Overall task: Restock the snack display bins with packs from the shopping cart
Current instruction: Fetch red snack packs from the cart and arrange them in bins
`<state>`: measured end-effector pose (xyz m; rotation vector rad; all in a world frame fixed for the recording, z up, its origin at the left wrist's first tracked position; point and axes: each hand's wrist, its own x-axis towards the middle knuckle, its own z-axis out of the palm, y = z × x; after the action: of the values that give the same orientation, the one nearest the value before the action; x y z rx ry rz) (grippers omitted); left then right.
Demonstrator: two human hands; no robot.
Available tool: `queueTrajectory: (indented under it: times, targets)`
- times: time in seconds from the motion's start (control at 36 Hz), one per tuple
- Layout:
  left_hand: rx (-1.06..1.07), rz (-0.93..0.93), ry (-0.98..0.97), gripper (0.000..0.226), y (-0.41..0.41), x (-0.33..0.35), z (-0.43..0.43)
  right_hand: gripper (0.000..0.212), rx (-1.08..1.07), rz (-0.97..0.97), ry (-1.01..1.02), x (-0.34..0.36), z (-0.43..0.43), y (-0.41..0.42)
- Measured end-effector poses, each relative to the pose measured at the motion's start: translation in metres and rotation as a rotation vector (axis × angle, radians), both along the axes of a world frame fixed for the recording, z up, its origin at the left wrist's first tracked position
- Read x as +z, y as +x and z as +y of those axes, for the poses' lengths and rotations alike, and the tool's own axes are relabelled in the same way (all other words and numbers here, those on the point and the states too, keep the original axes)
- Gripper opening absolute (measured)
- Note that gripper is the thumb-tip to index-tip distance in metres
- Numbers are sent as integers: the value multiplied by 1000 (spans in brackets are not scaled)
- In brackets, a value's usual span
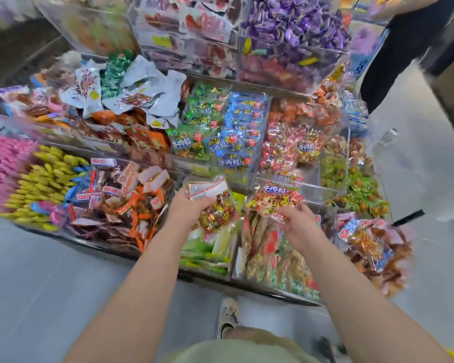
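**Packs of 牛肉粒, one in each hand**

We hold two packs over the clear display bins (309, 191). Our left hand (188, 206) grips a label-side pack (218, 212); the print on its white strip is too blurred to read. Our right hand (298, 222) pinches a red pack (270, 199) that reads 牛肉粒 above a cartoon face. The same three characters show on green packs (185, 144), blue packs (233, 161) and red stacked packs (307, 147), which fill three neighbouring bins just behind. We cannot count those.
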<state>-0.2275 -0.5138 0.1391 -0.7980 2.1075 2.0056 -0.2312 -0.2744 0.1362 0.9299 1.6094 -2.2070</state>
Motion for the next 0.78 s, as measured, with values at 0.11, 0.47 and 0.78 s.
queueTrajectory:
  times: [0.11,0.47,0.78]
  targets:
    - [-35,42,1,65,-44,18,10,72,58,92,12,16,12,-34]
    - [-213,182,128,94,-129,67,24,80,-249,125,370,49,40,-87]
    - [-333,179,79,50,-186,78,41,5,-451,97,324,53,69,-129]
